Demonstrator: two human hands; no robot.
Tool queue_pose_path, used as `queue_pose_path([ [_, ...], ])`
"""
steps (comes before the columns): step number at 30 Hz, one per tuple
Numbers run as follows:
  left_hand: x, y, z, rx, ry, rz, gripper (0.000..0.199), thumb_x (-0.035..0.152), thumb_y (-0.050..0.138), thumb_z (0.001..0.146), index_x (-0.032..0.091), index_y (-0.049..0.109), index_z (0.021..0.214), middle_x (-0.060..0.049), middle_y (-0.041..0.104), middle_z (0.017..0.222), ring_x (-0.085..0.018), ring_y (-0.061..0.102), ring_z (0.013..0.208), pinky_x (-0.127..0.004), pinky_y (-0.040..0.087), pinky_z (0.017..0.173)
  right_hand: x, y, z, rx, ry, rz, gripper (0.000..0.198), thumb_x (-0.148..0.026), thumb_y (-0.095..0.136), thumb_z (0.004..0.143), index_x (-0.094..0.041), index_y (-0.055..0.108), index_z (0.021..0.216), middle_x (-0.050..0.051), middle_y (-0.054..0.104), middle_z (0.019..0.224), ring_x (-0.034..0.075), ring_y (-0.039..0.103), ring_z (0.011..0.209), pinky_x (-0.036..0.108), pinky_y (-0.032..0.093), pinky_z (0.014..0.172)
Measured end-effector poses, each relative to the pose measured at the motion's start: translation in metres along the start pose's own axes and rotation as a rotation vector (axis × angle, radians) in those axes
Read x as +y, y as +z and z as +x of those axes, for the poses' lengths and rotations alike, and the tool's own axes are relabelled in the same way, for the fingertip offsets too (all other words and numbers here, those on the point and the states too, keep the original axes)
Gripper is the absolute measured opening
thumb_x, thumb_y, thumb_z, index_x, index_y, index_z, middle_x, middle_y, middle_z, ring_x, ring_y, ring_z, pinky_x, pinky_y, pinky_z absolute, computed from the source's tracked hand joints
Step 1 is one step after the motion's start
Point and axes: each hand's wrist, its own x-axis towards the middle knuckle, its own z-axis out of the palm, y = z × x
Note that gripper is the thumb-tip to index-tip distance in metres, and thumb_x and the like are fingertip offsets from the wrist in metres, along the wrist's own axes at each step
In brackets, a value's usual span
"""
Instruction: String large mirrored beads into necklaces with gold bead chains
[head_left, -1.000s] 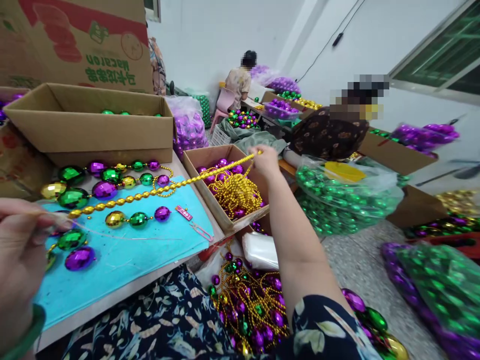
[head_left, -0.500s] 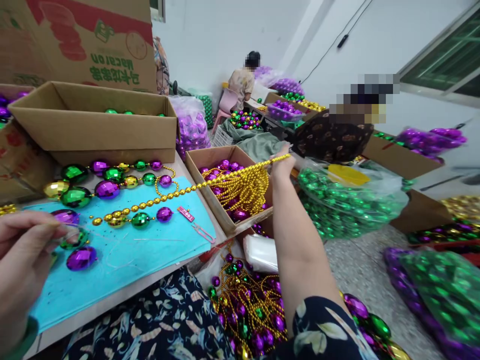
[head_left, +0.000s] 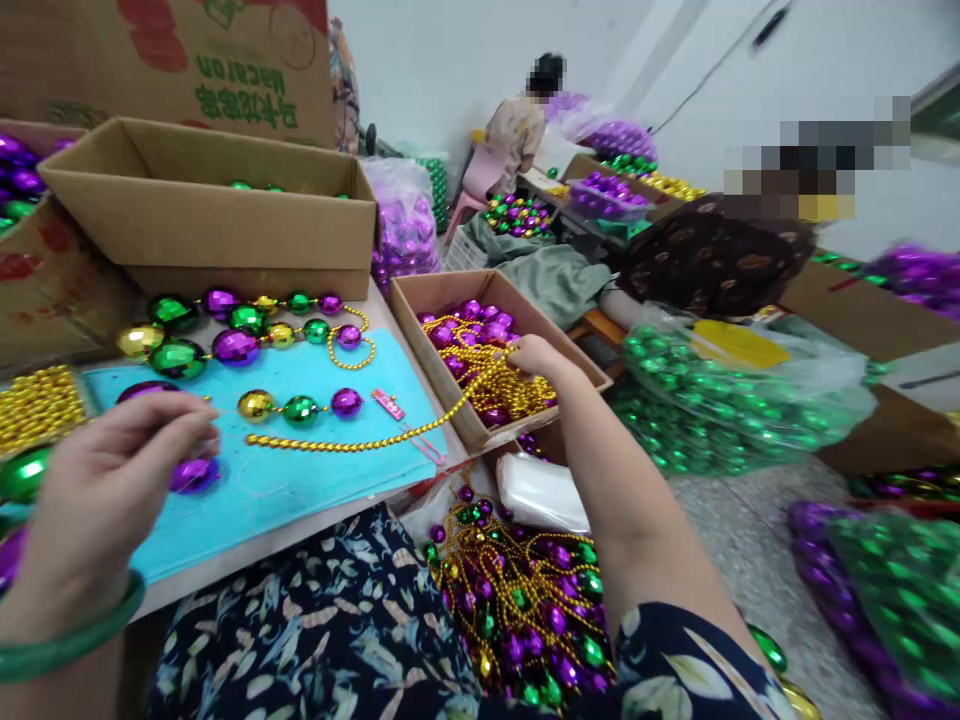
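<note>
At the left, my left hand (head_left: 142,480) is closed in a pinch on a thin clear thread, above the blue sheet (head_left: 300,475). A large purple bead (head_left: 193,474) shows just under its fingertips. My right hand (head_left: 536,358) reaches over the cardboard box (head_left: 480,440), fingers closed on a gold bead strand (head_left: 360,443). That strand sags from the hand across the box edge, and its end lies on the sheet. More gold strands and purple beads (head_left: 480,325) fill the box. A short row of gold, green (head_left: 301,410) and purple beads lies on the sheet.
Thread snips (head_left: 409,425) lie near the sheet's right edge. A long cardboard box (head_left: 247,235) stands behind the strung beads. Below the table is a heap of bead necklaces (head_left: 517,600). A bag of green beads (head_left: 697,410) sits at right. Two people are seated farther back.
My right hand has come down and in toward the box, and the taut gold strand now sags. The left hand has moved right, still pinching thread. The view has shifted.
</note>
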Motion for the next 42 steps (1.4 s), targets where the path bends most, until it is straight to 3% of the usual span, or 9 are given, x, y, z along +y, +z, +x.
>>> queue_pose_path([
  [4,-0.002,0.025,0.006,-0.343,-0.084,-0.011,0.013,0.030,0.068,0.071,0.017,0.066,0.070,0.001,0.060,0.057,-0.009,0.054,0.051,-0.018,0.043,0.047,-0.022,0.026,-0.020,-0.040,-0.113,-0.135,0.007,-0.018,0.070,0.065,-0.014,0.069,0.070,0.010,0.068,0.072,0.023,0.063,0.077,0.029,0.044,0.066],
  [7,-0.019,0.036,0.014,-0.416,-0.232,-0.132,0.017,0.033,0.066,0.072,0.016,0.064,0.071,-0.003,0.064,0.066,-0.011,0.058,0.056,-0.018,0.039,0.043,-0.051,0.045,-0.046,0.099,-0.263,-0.319,0.022,-0.023,0.057,0.076,-0.014,0.070,0.091,0.015,0.069,0.096,0.026,0.063,0.088,0.031,0.044,0.069],
  [10,-0.038,0.037,0.022,-0.394,-0.343,-0.245,0.020,0.034,0.068,0.070,0.016,0.063,0.074,-0.004,0.067,0.074,-0.013,0.063,0.062,-0.018,0.036,0.043,-0.077,0.069,-0.081,-0.027,-0.382,-0.404,0.025,-0.032,0.051,0.082,-0.020,0.071,0.091,0.012,0.071,0.091,0.025,0.065,0.084,0.030,0.043,0.065],
  [14,-0.050,0.031,0.025,-0.339,-0.410,-0.320,0.023,0.036,0.071,0.068,0.015,0.064,0.075,-0.005,0.067,0.077,-0.014,0.064,0.070,-0.018,0.037,0.047,-0.084,0.108,-0.112,-0.237,-0.321,-0.490,0.031,-0.041,0.049,0.083,-0.018,0.070,0.088,0.016,0.070,0.092,0.029,0.065,0.087,0.033,0.044,0.064],
  [20,-0.058,0.029,0.018,-0.284,-0.429,-0.357,0.024,0.033,0.075,0.064,0.014,0.068,0.077,-0.008,0.068,0.095,-0.015,0.060,0.085,-0.020,0.044,0.056,-0.062,0.158,-0.116,-0.184,-0.259,-0.301,0.034,-0.045,0.050,0.083,-0.019,0.063,0.101,0.015,0.067,0.102,0.027,0.064,0.093,0.032,0.043,0.066],
  [25,-0.059,0.032,0.013,-0.293,-0.442,-0.406,0.025,0.033,0.075,0.063,0.013,0.068,0.077,-0.008,0.067,0.093,-0.016,0.061,0.084,-0.020,0.045,0.053,-0.046,0.167,-0.121,-0.169,-0.215,-0.193,0.013,-0.029,0.048,0.080,-0.021,0.059,0.080,0.010,0.068,0.081,0.026,0.064,0.079,0.031,0.040,0.060],
  [28,-0.060,0.032,0.010,-0.289,-0.438,-0.420,0.023,0.032,0.074,0.064,0.014,0.066,0.075,-0.006,0.066,0.082,-0.014,0.062,0.078,-0.020,0.045,0.052,-0.038,0.158,-0.133,-0.175,-0.225,0.068,0.007,-0.028,0.050,0.077,-0.023,0.051,0.072,0.006,0.064,0.070,0.025,0.063,0.073,0.031,0.042,0.060],
  [34,-0.060,0.039,0.004,-0.332,-0.432,-0.398,0.025,0.034,0.075,0.065,0.014,0.064,0.074,-0.002,0.061,0.066,-0.011,0.059,0.064,-0.018,0.041,0.047,-0.070,0.139,-0.173,-0.352,-0.333,1.114,0.019,-0.041,0.052,0.082,-0.026,0.041,0.081,-0.004,0.058,0.064,0.014,0.058,0.050,0.029,0.049,0.052],
  [42,-0.054,0.048,-0.006,-0.375,-0.380,-0.322,0.025,0.036,0.073,0.067,0.014,0.062,0.072,-0.001,0.059,0.066,-0.010,0.056,0.060,-0.019,0.039,0.046,-0.149,0.142,-0.170,-0.308,-0.361,1.453,0.025,-0.039,0.061,0.075,-0.024,0.042,0.080,-0.007,0.052,0.064,0.007,0.044,0.043,0.018,0.031,0.036],
])
